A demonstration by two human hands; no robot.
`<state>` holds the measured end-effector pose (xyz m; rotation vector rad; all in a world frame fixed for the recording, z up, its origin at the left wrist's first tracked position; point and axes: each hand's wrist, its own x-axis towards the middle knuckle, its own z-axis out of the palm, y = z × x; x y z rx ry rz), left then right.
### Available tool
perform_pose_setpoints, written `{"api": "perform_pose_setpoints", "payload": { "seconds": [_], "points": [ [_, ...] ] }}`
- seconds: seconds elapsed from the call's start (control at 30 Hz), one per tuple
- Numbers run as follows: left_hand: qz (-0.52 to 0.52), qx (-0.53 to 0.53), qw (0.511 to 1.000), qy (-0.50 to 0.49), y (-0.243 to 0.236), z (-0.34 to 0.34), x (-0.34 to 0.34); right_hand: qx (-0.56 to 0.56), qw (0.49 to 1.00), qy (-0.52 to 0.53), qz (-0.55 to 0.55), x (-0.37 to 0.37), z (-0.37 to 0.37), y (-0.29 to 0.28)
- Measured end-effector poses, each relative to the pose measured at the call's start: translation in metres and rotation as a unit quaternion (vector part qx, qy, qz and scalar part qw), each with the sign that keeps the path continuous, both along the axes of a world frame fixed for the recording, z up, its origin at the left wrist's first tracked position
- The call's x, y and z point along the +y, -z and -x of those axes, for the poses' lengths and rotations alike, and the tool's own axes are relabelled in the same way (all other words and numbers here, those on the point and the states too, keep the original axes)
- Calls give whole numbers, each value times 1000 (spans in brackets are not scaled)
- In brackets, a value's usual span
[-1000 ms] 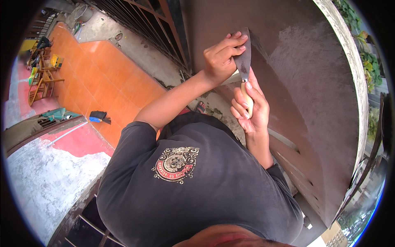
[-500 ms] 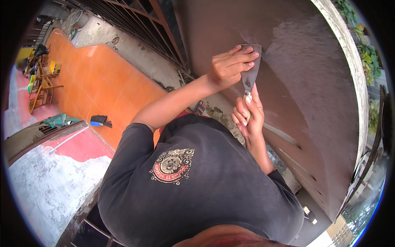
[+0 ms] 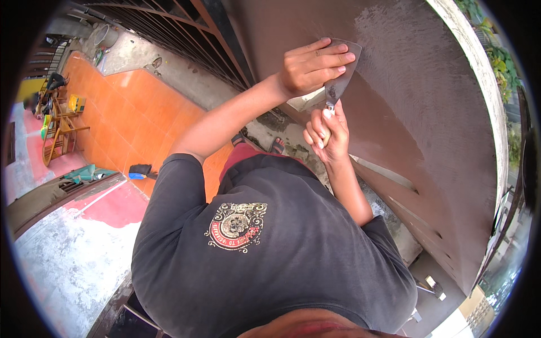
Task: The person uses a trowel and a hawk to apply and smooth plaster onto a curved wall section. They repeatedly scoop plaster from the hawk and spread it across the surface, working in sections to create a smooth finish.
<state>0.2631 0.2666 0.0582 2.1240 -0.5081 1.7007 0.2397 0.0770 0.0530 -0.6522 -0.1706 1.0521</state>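
A scraper (image 3: 342, 78) with a wide metal blade and a short handle lies against the brown wall surface (image 3: 411, 121). My right hand (image 3: 331, 134) is closed around its handle, thumb toward the blade. My left hand (image 3: 311, 69) rests its outstretched fingers flat across the blade's upper part; its thumb is hidden. A dark smudge marks the blade near the handle. Beyond the blade, a rougher, greyer patch (image 3: 394, 50) covers part of the wall.
A dark metal grille (image 3: 169, 34) stands beside the wall. Orange tiles (image 3: 141, 107) lie to the left, with a blue-and-black brush (image 3: 141, 171) on them. Wooden chairs (image 3: 58, 132) and a bucket (image 3: 106, 36) are farther off. A pale edge (image 3: 483, 62) bounds the wall at right.
Both hands and the scraper have moved farther up along the wall and slightly left. My grip on the handle and the flat fingers on the blade look much the same.
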Motion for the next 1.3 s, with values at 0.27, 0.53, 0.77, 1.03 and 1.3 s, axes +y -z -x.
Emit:
{"api": "perform_pose_setpoints", "payload": {
  "seconds": [0.27,0.53,0.77,1.03,1.3],
  "points": [
    [13,188,981,40,26,55,-14,-83,997,-2,-7,-69,-24,14],
    [122,265,950,110,67,101,-38,-140,983,32,112,-48,-47,-31],
    [167,248,942,155,61,107,-27,-220,968,-28,115,14,-30,-39],
    [227,304,907,180,74,139,32,-187,973,79,114,-104,-50,-85],
    [477,482,599,426,72,126,47,-236,957,11,168,67,18,-32]
  ]
}}
